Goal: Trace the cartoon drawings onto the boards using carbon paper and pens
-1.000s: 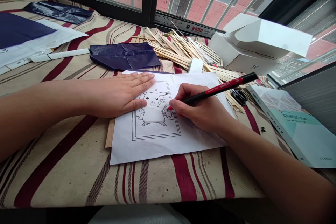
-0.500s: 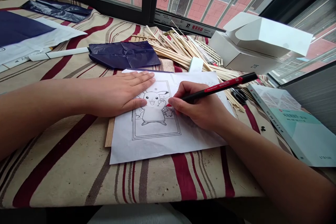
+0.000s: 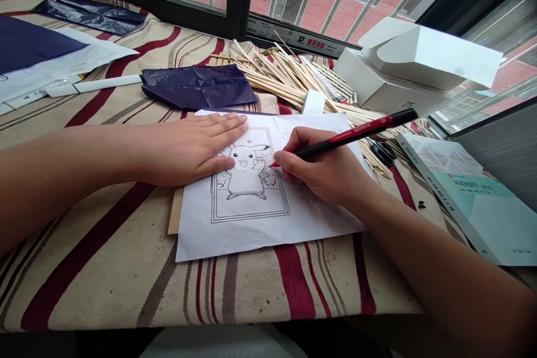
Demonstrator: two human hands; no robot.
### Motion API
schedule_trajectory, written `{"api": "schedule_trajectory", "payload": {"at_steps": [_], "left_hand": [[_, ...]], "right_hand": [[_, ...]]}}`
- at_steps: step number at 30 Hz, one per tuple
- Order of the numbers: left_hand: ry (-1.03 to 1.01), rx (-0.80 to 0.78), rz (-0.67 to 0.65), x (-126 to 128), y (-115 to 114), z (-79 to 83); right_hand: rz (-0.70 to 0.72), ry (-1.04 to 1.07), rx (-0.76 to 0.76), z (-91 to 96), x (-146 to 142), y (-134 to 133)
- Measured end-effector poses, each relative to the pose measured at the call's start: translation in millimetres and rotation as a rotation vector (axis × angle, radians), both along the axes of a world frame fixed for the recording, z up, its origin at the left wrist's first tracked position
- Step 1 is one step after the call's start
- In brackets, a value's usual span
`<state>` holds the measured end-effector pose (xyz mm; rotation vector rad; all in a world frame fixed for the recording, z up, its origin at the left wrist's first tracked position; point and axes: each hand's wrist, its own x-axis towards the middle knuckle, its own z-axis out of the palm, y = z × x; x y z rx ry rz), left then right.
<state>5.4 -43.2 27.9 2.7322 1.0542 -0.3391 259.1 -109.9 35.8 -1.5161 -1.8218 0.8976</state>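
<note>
A white sheet (image 3: 251, 229) with a printed cartoon-character outline in a frame lies on the striped cloth. Under its left edge sticks out a thin wooden board (image 3: 176, 210). My left hand (image 3: 188, 148) lies flat, fingers together and stretched, on the sheet's upper left. My right hand (image 3: 323, 170) grips a red and black pen (image 3: 356, 134). The pen's red tip touches the drawing at the right side of the frame, beside the character's raised arm.
Dark blue carbon paper (image 3: 197, 86) lies behind the sheet. A pile of thin wooden strips (image 3: 285, 78), white boxes (image 3: 403, 72) and a teal book (image 3: 474, 196) sit at the right. Black scissors (image 3: 382, 152) are near the book. White papers and a white pen (image 3: 96, 86) lie at left.
My right hand and the pen have shifted slightly up and right along the drawing's edge. My left hand has stayed flat on the sheet.
</note>
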Motion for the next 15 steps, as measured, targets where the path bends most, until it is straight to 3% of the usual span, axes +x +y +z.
{"api": "schedule_trajectory", "payload": {"at_steps": [7, 15], "left_hand": [[-0.018, -0.002, -0.003, -0.4, 0.0, -0.1], [0.0, 0.003, 0.004, -0.1, -0.1, -0.6]], "right_hand": [[-0.067, -0.037, -0.02, 3.6, -1.7, 0.2], [-0.025, 0.056, 0.034, -3.4, 1.0, -0.9]]}}
